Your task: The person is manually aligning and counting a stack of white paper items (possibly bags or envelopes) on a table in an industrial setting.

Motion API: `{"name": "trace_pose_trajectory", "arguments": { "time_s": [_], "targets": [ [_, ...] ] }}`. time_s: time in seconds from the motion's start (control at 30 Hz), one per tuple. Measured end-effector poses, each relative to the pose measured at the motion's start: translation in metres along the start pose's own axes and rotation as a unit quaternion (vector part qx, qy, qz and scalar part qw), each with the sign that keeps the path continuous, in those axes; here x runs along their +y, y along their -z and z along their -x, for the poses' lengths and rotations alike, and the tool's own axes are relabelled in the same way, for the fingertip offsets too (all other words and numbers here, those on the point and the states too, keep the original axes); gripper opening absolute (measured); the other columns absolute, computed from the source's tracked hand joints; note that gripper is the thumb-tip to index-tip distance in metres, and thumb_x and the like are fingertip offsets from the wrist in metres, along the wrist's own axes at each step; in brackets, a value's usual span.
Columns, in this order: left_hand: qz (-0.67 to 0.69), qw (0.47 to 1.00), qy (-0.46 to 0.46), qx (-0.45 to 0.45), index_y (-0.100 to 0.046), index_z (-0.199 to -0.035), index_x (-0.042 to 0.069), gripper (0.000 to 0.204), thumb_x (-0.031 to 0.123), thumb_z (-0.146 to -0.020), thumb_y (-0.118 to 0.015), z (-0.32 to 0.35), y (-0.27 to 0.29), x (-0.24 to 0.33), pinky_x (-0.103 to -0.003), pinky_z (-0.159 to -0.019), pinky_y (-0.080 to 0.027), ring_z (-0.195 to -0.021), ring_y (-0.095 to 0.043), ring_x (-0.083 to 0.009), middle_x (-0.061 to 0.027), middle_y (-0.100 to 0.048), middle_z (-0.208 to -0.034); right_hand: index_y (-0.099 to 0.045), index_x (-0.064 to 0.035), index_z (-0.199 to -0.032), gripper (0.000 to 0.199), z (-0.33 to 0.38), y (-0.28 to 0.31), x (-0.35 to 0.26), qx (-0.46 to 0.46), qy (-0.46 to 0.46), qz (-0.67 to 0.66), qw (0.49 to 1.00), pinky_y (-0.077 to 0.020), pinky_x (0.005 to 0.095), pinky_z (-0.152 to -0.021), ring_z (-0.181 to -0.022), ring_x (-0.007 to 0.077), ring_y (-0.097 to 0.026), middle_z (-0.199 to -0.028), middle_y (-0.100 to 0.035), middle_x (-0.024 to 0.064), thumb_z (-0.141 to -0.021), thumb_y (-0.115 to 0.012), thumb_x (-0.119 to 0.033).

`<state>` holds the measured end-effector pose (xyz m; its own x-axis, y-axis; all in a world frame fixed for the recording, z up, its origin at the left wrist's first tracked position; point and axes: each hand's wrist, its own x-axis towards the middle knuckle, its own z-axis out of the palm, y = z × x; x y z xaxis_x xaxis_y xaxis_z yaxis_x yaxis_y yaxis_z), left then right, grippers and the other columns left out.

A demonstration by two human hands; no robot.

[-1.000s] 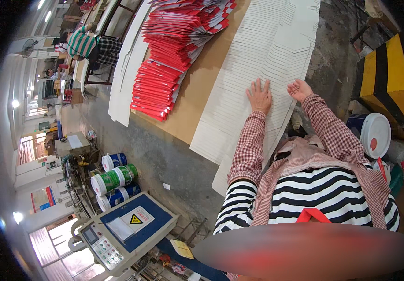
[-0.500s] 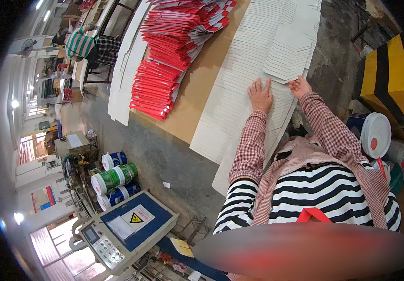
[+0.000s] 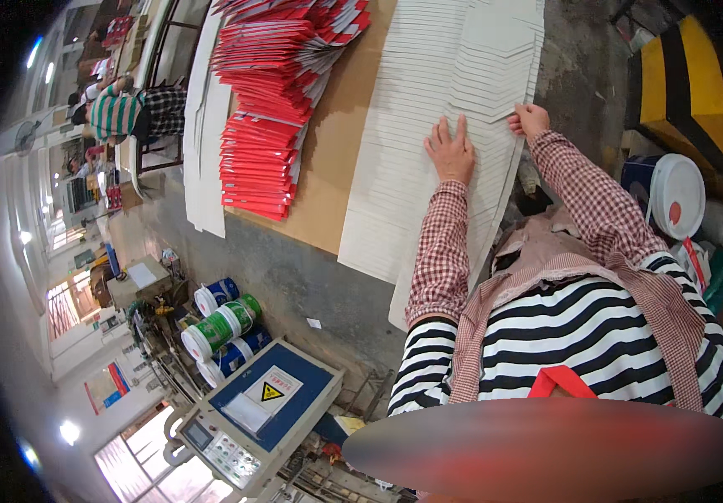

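Note:
Overlapping white cardboard sheets (image 3: 403, 134) lie fanned in a long row in front of me, their edges showing as close steps. My left hand (image 3: 451, 152) rests palm down on them, fingers spread. At the right edge of the row, my right hand (image 3: 531, 121) has its fingers curled, thumb and fingertips pinched at a sheet's edge. Between and beyond my hands, an upper layer of sheets with angled ends (image 3: 495, 80) lies over the row. To the left, a fanned pile of flat red-and-silver folded pieces (image 3: 261, 159) lies apart from both hands.
Brown board (image 3: 328, 184) lies under the red pile. A yellow-black striped block (image 3: 697, 92) and a white-lidded bucket (image 3: 677, 197) stand at right. Paint buckets (image 3: 223, 327) and a machine with a control panel (image 3: 261, 402) are at lower left. A person in green stripes (image 3: 116, 115) sits far left.
The view has shifted slightly. Both hands have moved a little farther up the picture, and the right hand's fingers have curled in more at the sheet edge.

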<state>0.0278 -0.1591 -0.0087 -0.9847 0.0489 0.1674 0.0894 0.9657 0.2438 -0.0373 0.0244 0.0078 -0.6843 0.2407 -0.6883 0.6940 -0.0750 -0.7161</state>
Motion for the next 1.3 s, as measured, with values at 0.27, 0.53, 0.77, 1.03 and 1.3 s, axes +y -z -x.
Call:
{"name": "trace_pose_trajectory", "arguments": {
  "time_s": [0.27, 0.53, 0.77, 1.03, 1.3],
  "targets": [
    [0.012, 1.000, -0.019, -0.003, -0.039, -0.129, 0.017, 0.047, 0.023, -0.083, -0.042, 0.000, -0.001, -0.004, -0.049, -0.098, -0.021, -0.118, -0.032, -0.0320, -0.0167, -0.035, -0.128, -0.053, -0.0009, -0.076, 0.029, -0.007, 0.017, 0.007, -0.077, 0.023, -0.046, 0.996, -0.0391, 0.0242, -0.041, -0.046, 0.0099, -0.047, -0.060, -0.053, 0.0040, -0.088, -0.051, -0.027],
    [0.392, 0.878, 0.266, 0.060, -0.059, -0.100, 0.003, 0.024, 0.016, -0.087, -0.044, -0.013, 0.003, -0.031, -0.037, -0.075, -0.038, -0.085, -0.046, -0.0279, -0.0127, -0.053, -0.089, -0.043, 0.0020, -0.119, 0.062, -0.033, 0.039, 0.018, 0.030, -0.007, -0.255, 0.967, -0.0430, 0.0287, -0.066, -0.080, 0.0150, -0.053, -0.097, -0.056, 0.0130, -0.090, -0.030, -0.051],
    [0.135, 0.977, 0.149, 0.075, -0.060, -0.087, -0.002, 0.024, 0.017, -0.087, -0.045, -0.005, 0.007, -0.021, -0.037, -0.068, -0.040, -0.071, -0.048, -0.0277, -0.0131, -0.051, -0.075, -0.016, -0.0027, -0.137, 0.087, -0.020, 0.016, -0.001, -0.169, -0.073, -0.365, 0.913, -0.0235, 0.0377, -0.103, -0.126, 0.0262, -0.027, -0.140, -0.025, 0.0116, -0.081, -0.016, -0.069],
    [0.272, 0.904, 0.326, 0.047, -0.061, -0.093, -0.001, 0.026, 0.020, -0.086, -0.049, 0.086, 0.065, -0.077, -0.030, -0.073, -0.042, -0.081, -0.055, -0.0212, -0.0128, -0.058, -0.087, -0.003, -0.0081, -0.139, 0.082, 0.001, 0.034, 0.064, -0.047, -0.193, -0.315, 0.928, -0.0085, 0.0360, -0.108, -0.132, 0.0258, -0.013, -0.144, -0.010, 0.0111, -0.082, -0.010, -0.067],
    [0.199, 0.941, 0.271, 0.048, -0.061, -0.099, 0.002, 0.022, 0.012, -0.085, -0.047, 0.196, 0.083, -0.067, -0.033, -0.078, -0.040, -0.088, -0.051, -0.0236, -0.0112, -0.055, -0.090, -0.017, -0.0023, -0.136, 0.088, 0.023, 0.015, 0.091, -0.197, -0.174, -0.419, 0.869, -0.0131, 0.0346, -0.107, -0.127, 0.0279, -0.025, -0.140, -0.023, 0.0131, -0.080, -0.016, -0.070]
  ]
}}
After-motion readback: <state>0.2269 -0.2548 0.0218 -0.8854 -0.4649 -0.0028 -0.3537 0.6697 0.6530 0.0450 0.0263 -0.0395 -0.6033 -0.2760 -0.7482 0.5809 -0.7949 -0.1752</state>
